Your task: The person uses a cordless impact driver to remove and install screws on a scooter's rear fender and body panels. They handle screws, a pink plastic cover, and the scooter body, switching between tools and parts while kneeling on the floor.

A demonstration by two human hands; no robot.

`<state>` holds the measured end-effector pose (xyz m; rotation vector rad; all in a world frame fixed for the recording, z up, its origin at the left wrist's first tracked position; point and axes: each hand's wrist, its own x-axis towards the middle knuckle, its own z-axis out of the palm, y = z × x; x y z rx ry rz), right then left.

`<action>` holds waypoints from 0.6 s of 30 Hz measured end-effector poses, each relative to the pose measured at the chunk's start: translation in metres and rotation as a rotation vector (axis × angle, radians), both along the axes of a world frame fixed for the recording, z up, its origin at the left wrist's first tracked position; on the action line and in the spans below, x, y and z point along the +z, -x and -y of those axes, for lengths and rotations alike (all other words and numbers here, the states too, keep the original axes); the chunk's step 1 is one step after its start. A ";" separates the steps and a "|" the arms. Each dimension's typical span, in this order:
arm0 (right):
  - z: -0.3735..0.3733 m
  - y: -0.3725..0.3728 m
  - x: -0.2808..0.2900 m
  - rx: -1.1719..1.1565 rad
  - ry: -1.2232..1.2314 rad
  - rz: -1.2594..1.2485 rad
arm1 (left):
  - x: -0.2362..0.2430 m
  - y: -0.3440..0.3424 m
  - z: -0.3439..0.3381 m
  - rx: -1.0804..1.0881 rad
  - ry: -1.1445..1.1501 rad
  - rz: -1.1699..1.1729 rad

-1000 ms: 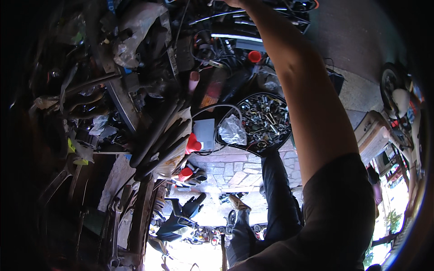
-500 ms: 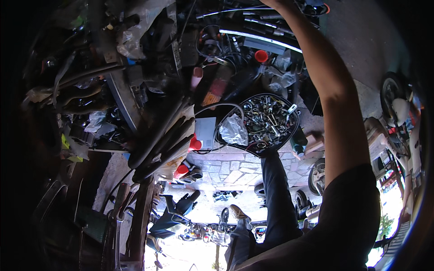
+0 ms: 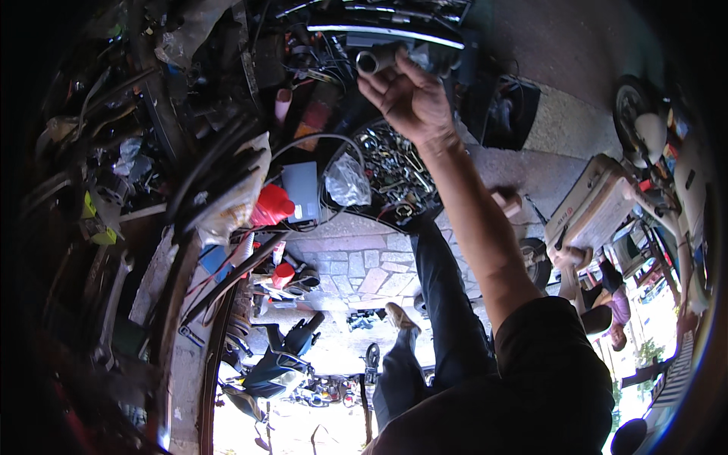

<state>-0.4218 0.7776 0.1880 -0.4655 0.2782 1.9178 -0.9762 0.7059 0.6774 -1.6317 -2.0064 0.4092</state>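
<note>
My right hand reaches out near the top centre, palm up. Its fingers and thumb are closed round a short, thick, hollow metal socket, whose open end points left. Below the wrist lies a black tub full of loose bolts, nuts and small metal parts. A crumpled clear plastic bag rests at the tub's left side. My left hand is not in view.
A grey box and a red bottle lie left of the tub. Long tools and a bright metal strip lie at the top. A black bin stands right of my forearm. Motorbikes and another person are farther off.
My right hand has come back from beyond the top edge, and the socket in it now shows. The whole view has shifted, with the tub now farther left.
</note>
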 end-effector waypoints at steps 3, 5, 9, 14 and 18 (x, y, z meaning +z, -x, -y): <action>0.053 -0.008 0.039 0.004 0.049 0.036 | 0.006 -0.003 0.002 -0.015 -0.030 0.010; 0.088 -0.016 0.065 0.008 -0.009 0.160 | 0.009 -0.006 0.002 -0.031 -0.056 0.018; 0.178 -0.044 0.118 0.136 -0.032 0.587 | 0.010 -0.005 -0.004 -0.060 -0.088 0.039; 0.309 -0.079 0.177 0.222 -0.020 0.762 | 0.016 -0.001 -0.016 -0.107 -0.174 0.060; 0.454 -0.088 0.228 0.251 0.078 0.792 | 0.001 -0.009 -0.042 -0.160 -0.266 0.084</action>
